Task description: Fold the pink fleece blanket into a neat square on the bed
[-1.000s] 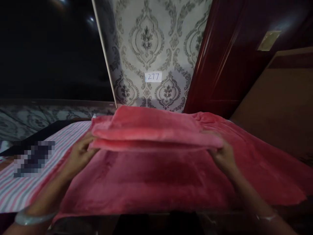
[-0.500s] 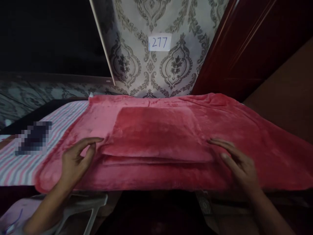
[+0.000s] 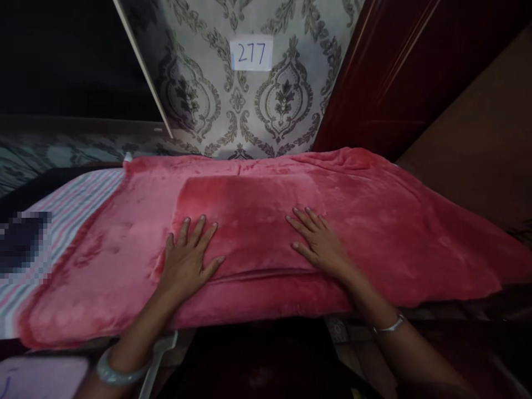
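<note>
Head view: folded red towel (image 3: 253, 221) lying flat on a spread red blanket (image 3: 394, 221), long axis running left to right, left hand (image 3: 187, 260) and right hand (image 3: 320, 246) released, palms flat on the towel, striped sheet (image 3: 62, 205) at left, paper label (image 3: 251, 54) on patterned wall reading "277"

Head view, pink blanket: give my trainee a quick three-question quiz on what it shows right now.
1. True or false: both hands lie flat, fingers spread, on the folded blanket.
2. What does the paper label on the wallpaper read? A) 277 B) 727 C) 272
3. Which wrist wears the thin metal bangle, and what lies left of the blanket?

Key
1. True: left hand and right hand press palm-down.
2. A.
3. The right wrist; the left has a thicker pale bangle. A striped cloth lies to the left.
</note>
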Action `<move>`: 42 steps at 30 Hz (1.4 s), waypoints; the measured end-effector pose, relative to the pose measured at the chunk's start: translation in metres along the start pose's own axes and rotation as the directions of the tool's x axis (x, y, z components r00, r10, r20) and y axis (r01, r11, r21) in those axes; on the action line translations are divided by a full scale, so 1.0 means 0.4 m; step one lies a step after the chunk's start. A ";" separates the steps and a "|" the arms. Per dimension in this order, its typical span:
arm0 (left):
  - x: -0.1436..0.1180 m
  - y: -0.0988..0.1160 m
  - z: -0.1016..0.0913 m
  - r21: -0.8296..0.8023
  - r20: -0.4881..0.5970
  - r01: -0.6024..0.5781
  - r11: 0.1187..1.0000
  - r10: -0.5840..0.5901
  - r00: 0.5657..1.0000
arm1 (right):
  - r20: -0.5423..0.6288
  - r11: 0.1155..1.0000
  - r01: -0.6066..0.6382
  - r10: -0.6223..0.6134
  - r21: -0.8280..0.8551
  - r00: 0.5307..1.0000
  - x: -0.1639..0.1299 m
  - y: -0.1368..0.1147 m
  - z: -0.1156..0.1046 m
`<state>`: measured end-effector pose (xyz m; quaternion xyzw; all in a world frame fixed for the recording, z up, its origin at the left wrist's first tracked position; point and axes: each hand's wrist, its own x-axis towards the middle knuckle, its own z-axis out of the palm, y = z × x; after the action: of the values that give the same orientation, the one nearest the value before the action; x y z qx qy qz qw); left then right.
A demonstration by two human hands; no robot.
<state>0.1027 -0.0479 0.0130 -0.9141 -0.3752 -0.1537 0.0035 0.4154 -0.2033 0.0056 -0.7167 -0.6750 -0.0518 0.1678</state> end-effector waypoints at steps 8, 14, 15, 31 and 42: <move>0.003 -0.001 -0.020 0.061 0.014 -0.001 0.998 0.000 1.000 | -0.008 0.999 -0.045 0.045 0.025 0.999 0.000 -0.018 -0.012; 0.017 0.080 -0.084 0.059 -0.038 -0.049 0.997 0.052 0.998 | 0.010 0.993 -0.101 0.101 0.064 0.995 0.033 -0.113 -0.063; 0.014 0.109 -0.084 0.055 -0.061 -0.093 0.994 0.096 0.993 | -0.005 0.995 -0.076 0.077 0.069 0.997 0.041 -0.138 -0.065; -0.071 0.218 0.078 0.108 -0.243 -0.231 0.967 0.251 0.937 | -0.065 0.999 -0.002 0.005 0.044 0.998 0.027 -0.223 0.048; -0.082 0.186 0.057 0.073 -0.267 -0.322 0.944 0.330 0.905 | -0.205 0.998 0.040 -0.032 0.038 0.978 -0.047 -0.231 0.069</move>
<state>0.1381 -0.1211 -0.0101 -0.9334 -0.2151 -0.2715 0.0937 0.3185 -0.2095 -0.0104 -0.6915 -0.6680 -0.1138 0.2503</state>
